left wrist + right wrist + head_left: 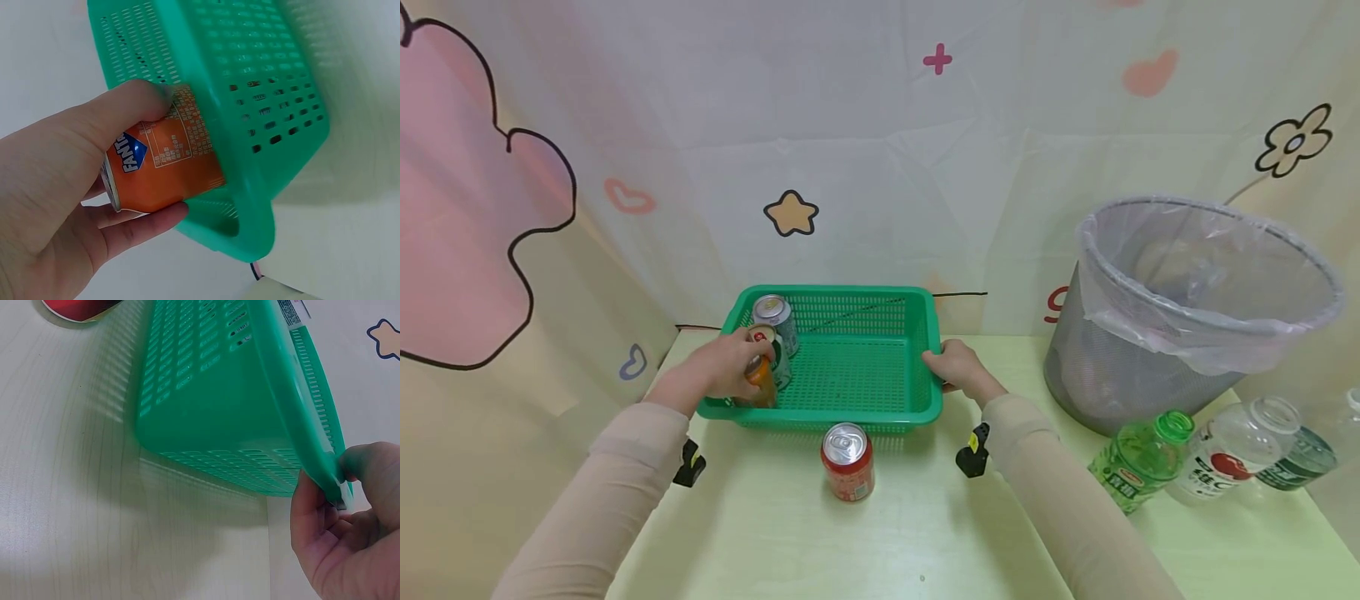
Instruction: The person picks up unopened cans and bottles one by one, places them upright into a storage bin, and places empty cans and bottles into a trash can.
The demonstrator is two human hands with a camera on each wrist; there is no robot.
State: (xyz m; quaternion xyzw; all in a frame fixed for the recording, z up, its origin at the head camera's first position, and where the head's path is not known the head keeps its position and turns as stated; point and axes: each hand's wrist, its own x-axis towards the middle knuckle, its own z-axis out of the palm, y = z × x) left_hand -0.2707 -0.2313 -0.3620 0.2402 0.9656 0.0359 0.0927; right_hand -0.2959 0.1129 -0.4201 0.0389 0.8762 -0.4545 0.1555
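Head view: a green basket (842,375) sits near the back of the pale table (760,517), a hand at either end.
Left hand: the left hand (724,364) grasps an orange can (763,385), thumb on one side and fingers on the other, as the left wrist view shows.
Orange can: inside the basket at its front left corner; its lower end is hidden behind the rim, so I cannot tell whether it touches the floor of the basket.
Right hand: the right hand (961,367) pinches the basket's right rim between thumb and fingers; whether it steadies or lifts is unclear.
Cans inside: a silver can (774,314) stands upright at the back left, and a green-and-white can (781,363) sits between it and the orange one, partly covered by fingers.
Red can: the red can (847,467) stands upright on the table, outside the basket and just in front of it.
Done so far: by my judgement, two cans are placed and the orange one is nearly so.
Left over: the orange can is not yet released, and the red can remains outside.
Right side: a green bottle (1138,467) and other bottles are near a lined bin (1093,367), well apart from the basket.
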